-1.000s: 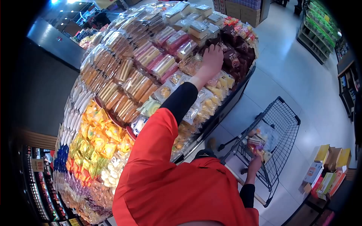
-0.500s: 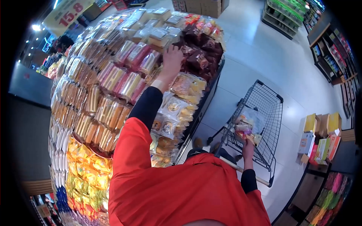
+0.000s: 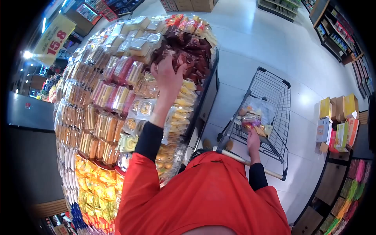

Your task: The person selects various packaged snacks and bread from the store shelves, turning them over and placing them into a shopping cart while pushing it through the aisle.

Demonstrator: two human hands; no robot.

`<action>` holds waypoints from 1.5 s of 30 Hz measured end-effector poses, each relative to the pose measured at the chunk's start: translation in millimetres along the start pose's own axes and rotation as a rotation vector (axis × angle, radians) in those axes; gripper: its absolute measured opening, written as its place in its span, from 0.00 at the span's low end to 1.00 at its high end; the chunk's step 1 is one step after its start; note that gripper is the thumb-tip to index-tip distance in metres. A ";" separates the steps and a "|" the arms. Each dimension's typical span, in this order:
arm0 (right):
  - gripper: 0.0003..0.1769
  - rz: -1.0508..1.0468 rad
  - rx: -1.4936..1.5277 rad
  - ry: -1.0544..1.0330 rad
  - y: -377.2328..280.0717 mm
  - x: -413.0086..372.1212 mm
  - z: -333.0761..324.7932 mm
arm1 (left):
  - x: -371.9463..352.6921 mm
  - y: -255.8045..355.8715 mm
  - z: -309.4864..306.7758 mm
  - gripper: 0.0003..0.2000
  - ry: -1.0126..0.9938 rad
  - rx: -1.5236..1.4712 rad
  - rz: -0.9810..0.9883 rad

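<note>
My left hand [image 3: 169, 72] reaches over the snack display, its thumb and fingers spread on the dark maroon packets [image 3: 192, 55]; its fingertips touch one packet. Pink-wrapped cakes [image 3: 119, 70] lie to its left, and clear-wrapped pastries [image 3: 145, 107] lie below it. On the right, my right hand [image 3: 253, 141] is over the near end of the shopping cart [image 3: 270, 84], its fingers closed on a small colourful packet [image 3: 258, 130]. Several more packaged snacks [image 3: 248, 117] are next to it in the cart.
The display's dark edge [image 3: 207, 94] runs between the goods and the cart. Open cartons [image 3: 338, 121] stand on the right. A price sign [image 3: 55, 39] hangs at the upper left. Green shelves [image 3: 279, 8] and cardboard boxes [image 3: 188, 4] stand at the far end.
The view has shifted. My left hand has moved onto the near-left part of the maroon packets, its thumb now spread out. My right hand stays at the cart with the packet.
</note>
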State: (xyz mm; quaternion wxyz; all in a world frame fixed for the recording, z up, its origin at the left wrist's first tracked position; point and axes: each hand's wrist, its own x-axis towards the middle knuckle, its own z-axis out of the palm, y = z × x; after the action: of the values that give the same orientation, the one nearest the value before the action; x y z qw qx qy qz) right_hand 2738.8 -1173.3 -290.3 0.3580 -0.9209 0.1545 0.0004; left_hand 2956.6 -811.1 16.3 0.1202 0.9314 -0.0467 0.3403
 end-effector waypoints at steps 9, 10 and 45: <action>0.15 -0.032 0.483 -0.042 -7.4 2.1 -4.6 | -153.1 112.6 32.4 0.18 -0.549 -1.214 -0.561; 0.19 0.038 0.728 -0.086 -16.6 1.3 -4.6 | -165.9 119.4 33.0 0.19 -0.632 -1.017 -0.348; 0.27 -0.098 0.065 -0.186 71.8 66.1 14.3 | -317.3 108.9 86.8 0.14 -0.905 -0.536 0.520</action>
State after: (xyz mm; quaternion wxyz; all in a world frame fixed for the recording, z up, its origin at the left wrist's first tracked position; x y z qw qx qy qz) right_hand 2782.9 -1232.6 -355.6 0.4002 -0.9111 0.0754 0.0636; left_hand 2749.8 -936.9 -231.7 0.2325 0.8791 -0.4047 -0.0966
